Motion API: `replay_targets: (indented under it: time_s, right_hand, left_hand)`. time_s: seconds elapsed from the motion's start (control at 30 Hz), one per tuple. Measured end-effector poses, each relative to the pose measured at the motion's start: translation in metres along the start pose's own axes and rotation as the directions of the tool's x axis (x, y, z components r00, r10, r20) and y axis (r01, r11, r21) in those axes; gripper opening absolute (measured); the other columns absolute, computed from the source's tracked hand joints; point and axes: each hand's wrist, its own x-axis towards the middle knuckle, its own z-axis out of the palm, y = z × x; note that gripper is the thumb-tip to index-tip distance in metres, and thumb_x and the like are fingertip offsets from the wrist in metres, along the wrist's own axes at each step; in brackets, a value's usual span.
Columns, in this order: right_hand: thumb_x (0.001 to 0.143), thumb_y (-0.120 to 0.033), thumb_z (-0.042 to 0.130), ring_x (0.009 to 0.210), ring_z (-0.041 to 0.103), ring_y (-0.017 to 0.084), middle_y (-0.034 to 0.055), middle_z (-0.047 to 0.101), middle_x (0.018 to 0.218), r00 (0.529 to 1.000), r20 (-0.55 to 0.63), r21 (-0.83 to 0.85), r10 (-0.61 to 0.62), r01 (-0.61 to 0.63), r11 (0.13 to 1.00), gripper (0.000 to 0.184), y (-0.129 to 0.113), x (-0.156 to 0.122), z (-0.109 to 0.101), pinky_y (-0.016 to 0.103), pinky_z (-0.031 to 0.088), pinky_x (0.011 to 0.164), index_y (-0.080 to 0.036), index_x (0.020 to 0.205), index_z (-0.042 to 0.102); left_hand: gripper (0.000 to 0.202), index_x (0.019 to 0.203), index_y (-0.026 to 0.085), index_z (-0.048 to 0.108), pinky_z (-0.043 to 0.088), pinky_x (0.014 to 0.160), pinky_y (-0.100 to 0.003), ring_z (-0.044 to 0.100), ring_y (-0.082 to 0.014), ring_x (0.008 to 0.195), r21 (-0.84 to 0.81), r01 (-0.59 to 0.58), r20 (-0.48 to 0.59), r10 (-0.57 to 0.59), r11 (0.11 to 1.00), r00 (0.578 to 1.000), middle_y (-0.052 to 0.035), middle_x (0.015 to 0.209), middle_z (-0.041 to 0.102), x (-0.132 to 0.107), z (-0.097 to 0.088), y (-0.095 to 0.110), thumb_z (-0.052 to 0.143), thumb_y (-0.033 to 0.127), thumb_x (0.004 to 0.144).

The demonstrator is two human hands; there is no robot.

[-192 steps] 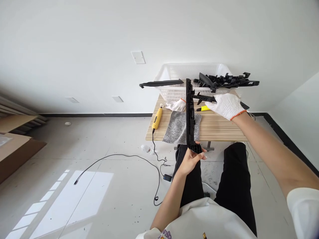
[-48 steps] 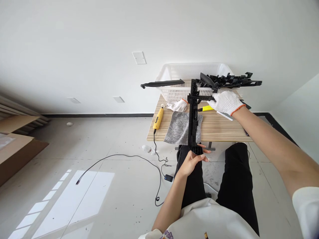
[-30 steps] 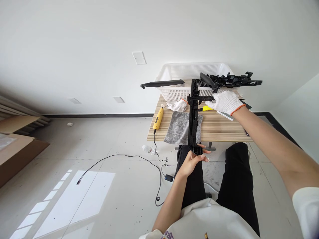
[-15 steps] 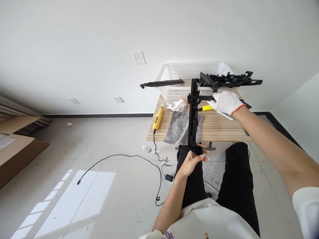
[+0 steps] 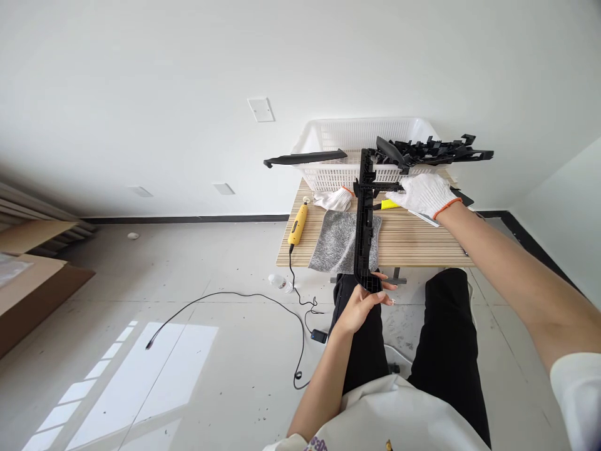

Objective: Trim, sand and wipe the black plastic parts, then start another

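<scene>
A long black plastic trim part [image 5: 364, 225] stands lengthwise over the small wooden table [image 5: 413, 244] and a grey cloth [image 5: 335, 241]. My bare left hand [image 5: 361, 304] grips its near end, close to my lap. My right hand [image 5: 425, 193], in a white knit glove with an orange cuff, is closed on a short black side arm [image 5: 382, 185] near the part's far end. A yellow-handled tool [image 5: 389, 204] lies on the table just beneath that hand.
A white plastic basket [image 5: 357, 141] at the table's far edge carries more black plastic parts [image 5: 432, 150], and a long black strip [image 5: 305, 158] sticks out left. A yellow corded tool [image 5: 297, 224], a spare white glove [image 5: 334, 199], floor cable [image 5: 225, 300] and cardboard box [image 5: 28, 275] are nearby.
Since 6.4 s ago the black part has shifted slightly right and straightened. Over the last second both hands and the part have stayed almost still.
</scene>
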Motion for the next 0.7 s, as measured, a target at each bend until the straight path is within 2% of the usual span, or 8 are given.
replay_targets:
  time_s: [0.23,0.4,0.7]
  right_hand:
    - [0.1,-0.066,0.035,0.104,0.071,0.044,0.0276,0.076,0.109,1.0,-0.005,0.02,0.005,-0.004,1.0,0.073,-0.0014,-0.0025,-0.0028,0.048,0.049,0.081,-0.009,0.121,0.074]
    - [0.101,-0.049,0.038,0.105,0.07,0.042,0.0273,0.076,0.112,1.0,-0.005,0.006,0.003,-0.003,1.0,0.058,0.0006,-0.0018,-0.0003,0.047,0.048,0.081,-0.01,0.128,0.071]
    - [0.102,-0.052,0.032,0.101,0.072,0.044,0.026,0.077,0.107,0.998,-0.051,-0.012,-0.03,0.03,0.999,0.063,0.0042,-0.001,0.0048,0.049,0.05,0.079,-0.01,0.119,0.076]
  left_hand:
    - [0.053,0.121,0.017,0.066,0.057,0.082,-0.034,0.072,-0.0166,0.077,0.002,0.007,-0.003,-0.007,1.0,1.0,-0.0099,0.11,0.078,0.0004,0.0001,0.0013,0.087,0.043,0.08]
    - [0.053,0.12,0.018,0.066,0.057,0.083,-0.035,0.072,-0.0169,0.076,-0.005,0.007,-0.004,-0.007,1.0,1.0,-0.0091,0.109,0.078,0.0003,0.0,0.0008,0.088,0.043,0.079]
    - [0.052,0.121,0.018,0.066,0.057,0.082,-0.034,0.072,-0.0157,0.076,0.006,0.008,-0.002,-0.008,1.0,1.0,-0.0083,0.109,0.078,0.0004,-0.0001,0.0,0.087,0.043,0.08]
